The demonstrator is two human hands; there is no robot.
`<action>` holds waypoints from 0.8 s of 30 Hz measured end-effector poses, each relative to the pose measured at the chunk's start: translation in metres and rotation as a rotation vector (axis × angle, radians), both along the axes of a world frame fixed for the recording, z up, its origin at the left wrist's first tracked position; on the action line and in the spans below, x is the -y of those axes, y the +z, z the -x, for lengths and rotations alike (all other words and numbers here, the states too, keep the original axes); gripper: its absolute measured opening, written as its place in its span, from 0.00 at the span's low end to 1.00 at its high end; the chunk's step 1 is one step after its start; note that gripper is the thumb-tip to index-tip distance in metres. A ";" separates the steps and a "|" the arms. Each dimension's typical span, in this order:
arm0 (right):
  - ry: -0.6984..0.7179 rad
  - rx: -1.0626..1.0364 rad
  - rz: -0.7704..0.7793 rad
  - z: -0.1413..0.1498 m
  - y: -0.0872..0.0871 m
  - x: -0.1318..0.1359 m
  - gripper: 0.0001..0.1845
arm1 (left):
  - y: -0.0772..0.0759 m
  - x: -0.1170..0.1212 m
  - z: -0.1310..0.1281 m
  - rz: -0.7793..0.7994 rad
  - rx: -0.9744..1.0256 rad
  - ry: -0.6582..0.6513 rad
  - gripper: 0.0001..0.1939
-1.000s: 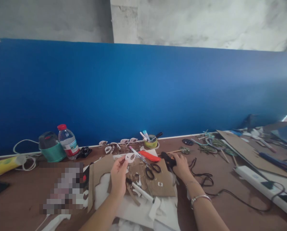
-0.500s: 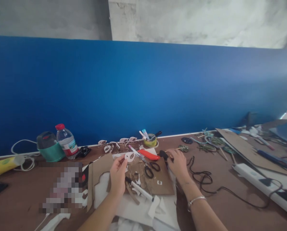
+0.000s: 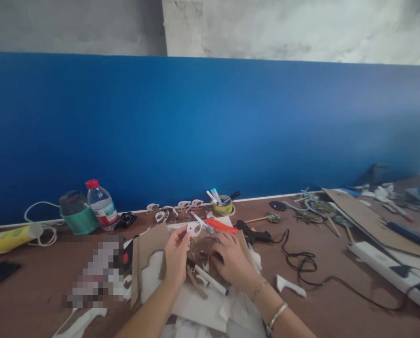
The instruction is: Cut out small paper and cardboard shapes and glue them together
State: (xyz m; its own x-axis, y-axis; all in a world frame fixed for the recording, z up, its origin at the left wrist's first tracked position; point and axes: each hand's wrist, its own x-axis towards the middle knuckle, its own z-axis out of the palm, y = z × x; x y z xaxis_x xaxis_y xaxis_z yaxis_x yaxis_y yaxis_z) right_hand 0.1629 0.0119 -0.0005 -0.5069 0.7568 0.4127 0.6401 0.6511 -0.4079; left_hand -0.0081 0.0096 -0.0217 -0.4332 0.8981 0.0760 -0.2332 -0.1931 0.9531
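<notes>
My left hand point(image 3: 177, 253) pinches a small white bird-shaped cutout point(image 3: 194, 228) with a dark oval patch, raised over the cardboard. Curled fingers of my right hand point(image 3: 231, 258) are just right of it, over where the scissors' handles lie; whatever they hold, if anything, is hidden. An orange-red cutter point(image 3: 221, 225) lies just beyond that hand. Below the hands, a white marker pen point(image 3: 210, 280) with a black cap rests on paper scraps. The black glue gun point(image 3: 255, 234) lies untouched to the right, its cord trailing across the table.
Several similar bird cutouts point(image 3: 184, 205) stand along the back edge. Behind the hands is a tape roll point(image 3: 223, 206) holding pens. A water bottle point(image 3: 103, 206) and teal container point(image 3: 78, 218) stand left. At right lie a white power strip point(image 3: 382, 267) and cardboard sheet point(image 3: 368, 220).
My right hand has left the glue gun and moved left, close to my left hand, now covering the scissors' handles. My left hand still holds the bird cutout. The view has shifted slightly.
</notes>
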 end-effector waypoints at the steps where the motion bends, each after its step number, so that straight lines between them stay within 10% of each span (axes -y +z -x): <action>1: 0.011 -0.027 0.006 -0.001 0.001 -0.001 0.07 | 0.000 0.000 0.000 -0.001 -0.007 0.004 0.19; 24: -0.040 -0.596 0.346 0.005 -0.012 -0.009 0.10 | 0.012 0.006 -0.004 0.021 -0.102 -0.107 0.13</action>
